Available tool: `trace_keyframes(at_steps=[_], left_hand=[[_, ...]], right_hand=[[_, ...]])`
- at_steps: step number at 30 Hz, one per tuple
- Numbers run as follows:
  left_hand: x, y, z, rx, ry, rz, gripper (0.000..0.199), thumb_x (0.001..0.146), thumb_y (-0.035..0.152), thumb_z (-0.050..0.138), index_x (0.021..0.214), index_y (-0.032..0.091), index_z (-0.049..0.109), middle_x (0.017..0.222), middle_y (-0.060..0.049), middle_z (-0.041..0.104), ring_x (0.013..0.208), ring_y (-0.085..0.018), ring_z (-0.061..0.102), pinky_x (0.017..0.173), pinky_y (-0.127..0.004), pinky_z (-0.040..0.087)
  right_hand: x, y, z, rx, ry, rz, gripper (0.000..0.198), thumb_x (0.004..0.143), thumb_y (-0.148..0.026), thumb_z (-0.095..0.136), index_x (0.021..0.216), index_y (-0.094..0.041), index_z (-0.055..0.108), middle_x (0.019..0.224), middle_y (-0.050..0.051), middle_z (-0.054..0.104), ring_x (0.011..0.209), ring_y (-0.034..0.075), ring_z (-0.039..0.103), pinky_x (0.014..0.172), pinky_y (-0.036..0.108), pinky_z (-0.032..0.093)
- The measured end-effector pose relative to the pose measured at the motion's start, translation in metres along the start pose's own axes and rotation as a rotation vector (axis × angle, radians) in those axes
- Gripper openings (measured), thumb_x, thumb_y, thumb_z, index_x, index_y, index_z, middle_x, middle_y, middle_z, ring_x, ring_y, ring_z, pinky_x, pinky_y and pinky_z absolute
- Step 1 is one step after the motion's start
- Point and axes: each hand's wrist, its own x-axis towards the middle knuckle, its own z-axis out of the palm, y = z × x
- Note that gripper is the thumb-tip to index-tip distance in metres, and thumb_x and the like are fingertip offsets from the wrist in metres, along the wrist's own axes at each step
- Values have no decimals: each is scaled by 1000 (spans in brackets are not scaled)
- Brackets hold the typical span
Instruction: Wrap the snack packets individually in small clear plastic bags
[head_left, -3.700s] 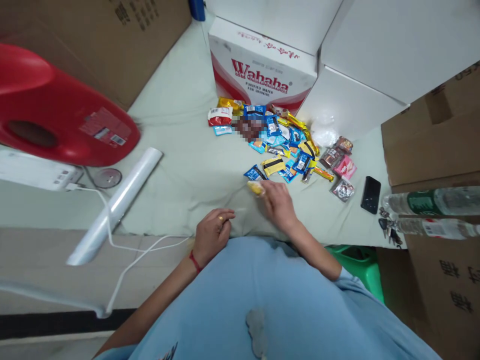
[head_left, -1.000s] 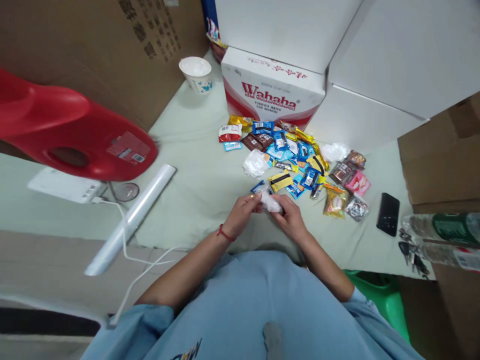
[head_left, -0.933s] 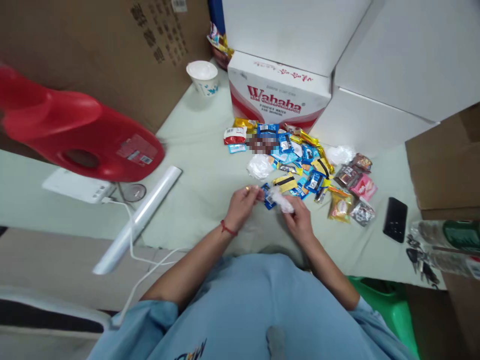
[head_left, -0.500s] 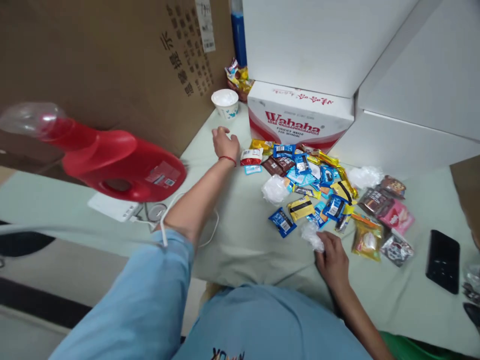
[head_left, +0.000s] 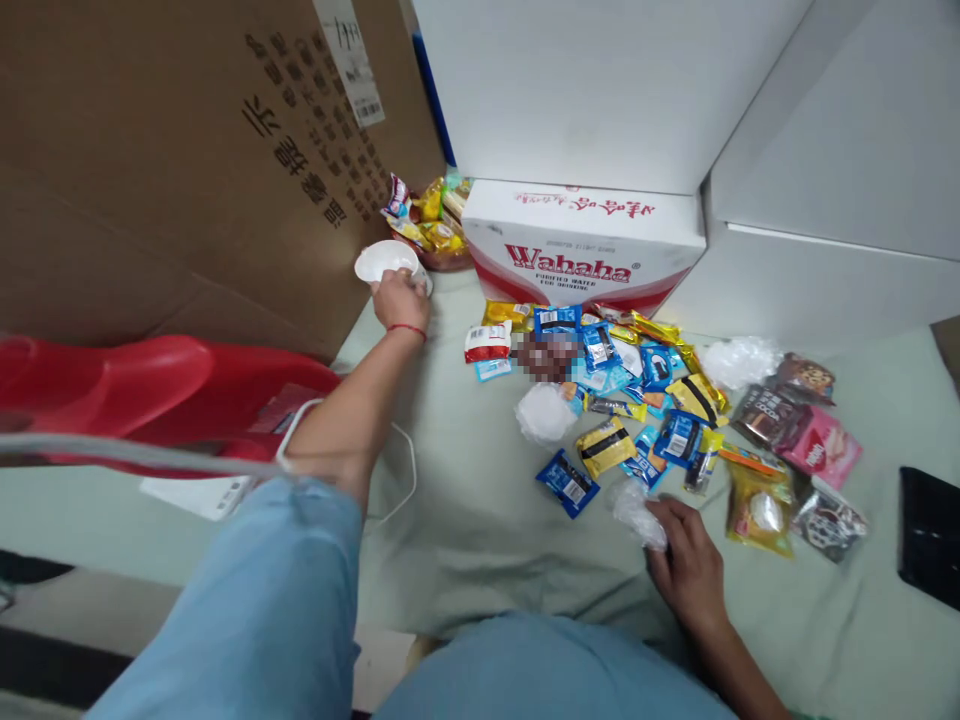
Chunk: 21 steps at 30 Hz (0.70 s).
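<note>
At the far left of the cloth, my left hand [head_left: 402, 302] grips the near rim of a white paper cup [head_left: 379, 262], its fingers reaching over the edge. The cup's thumb side is hidden from me. My right hand [head_left: 688, 560] is closed on a crumpled piece of clear plastic [head_left: 637, 512] by the near edge. A pile of small wrapped snacks lies between the hands, with a blue packet [head_left: 568, 483] and a yellow packet [head_left: 604, 446] closest to the plastic. Another crumpled plastic bundle [head_left: 546, 413] rests left of the pile.
A Wahaha water carton [head_left: 577, 245] stands behind the snacks. Behind the cup is a bowl of wrapped sweets [head_left: 442, 258]. A large red bottle [head_left: 150, 390] and a white cable [head_left: 411, 470] are near my left arm. A black phone [head_left: 930, 535] lies at right.
My left hand has moved forward to the cup and taken hold of its rim. My right hand stays on the plastic. The camera view has shifted, and the red bottle appears lower.
</note>
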Motion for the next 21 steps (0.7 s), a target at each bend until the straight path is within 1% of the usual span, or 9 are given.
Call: trace_keyframes(at_steps=[3, 6, 8, 11, 13, 16, 17, 19, 21], left_hand=[[-55, -1, -11, -51, 50, -4, 41, 98, 28, 53, 134, 10, 63, 132, -11, 65, 129, -29, 53, 117, -43, 37], [-136, 10, -29, -117, 177, 117, 39, 97, 33, 56, 126, 8, 66, 124, -14, 69, 114, -27, 59, 110, -47, 40], [-199, 23, -45, -174, 163, 279, 32, 100, 36, 54, 119, 14, 67, 118, -14, 71, 108, -28, 62, 103, -46, 44], [-289, 37, -68, -267, -1, 655, 14, 99, 30, 58, 110, 25, 66, 114, -8, 76, 102, -26, 66, 91, -43, 47], [-334, 38, -81, -300, -74, 839, 18, 97, 22, 61, 113, 28, 63, 116, -6, 78, 97, -24, 67, 84, -41, 46], [-369, 29, -94, -328, -157, 998, 21, 95, 14, 60, 112, 28, 62, 114, -4, 80, 86, -20, 67, 85, -41, 46], [-374, 25, -96, -316, -186, 1031, 21, 95, 13, 60, 110, 27, 63, 114, -4, 81, 85, -19, 67, 84, -39, 46], [-379, 17, -99, -279, -240, 1076, 21, 96, 11, 58, 108, 26, 66, 113, -5, 81, 84, -18, 67, 79, -37, 45], [-382, 12, -98, -273, -286, 1112, 21, 96, 10, 58, 108, 25, 68, 113, -6, 80, 84, -18, 67, 74, -35, 44]], right_hand=[[4, -4, -5, 30, 0, 8, 39, 94, -21, 55, 133, -25, 62, 123, 12, 64, 110, 29, 67, 87, 42, 62], [8, -6, -6, 90, 11, 28, 38, 94, -19, 54, 131, -23, 62, 122, 12, 64, 110, 27, 67, 89, 43, 61], [9, -6, -3, 125, 38, 53, 38, 95, -18, 53, 131, -23, 62, 121, 12, 63, 110, 26, 66, 91, 43, 60], [10, -5, -1, 137, 91, 94, 38, 99, -22, 51, 136, -23, 60, 121, 13, 62, 112, 27, 66, 95, 46, 60], [13, -6, -7, 134, 38, 103, 46, 100, -31, 55, 146, -22, 55, 131, 17, 60, 122, 30, 63, 100, 51, 58], [21, -12, -36, 103, -155, 118, 70, 96, -47, 67, 156, -19, 46, 156, 24, 45, 134, 38, 57, 103, 57, 56], [26, -16, -50, 80, -179, 134, 71, 95, -50, 68, 155, -19, 47, 161, 24, 40, 133, 40, 58, 101, 58, 57], [39, -28, -77, 55, -130, 139, 59, 97, -49, 66, 149, -21, 56, 161, 23, 40, 126, 39, 62, 96, 57, 59], [54, -47, -96, 109, -70, 19, 43, 101, -41, 63, 141, -25, 63, 149, 19, 55, 122, 35, 64, 97, 55, 58]])
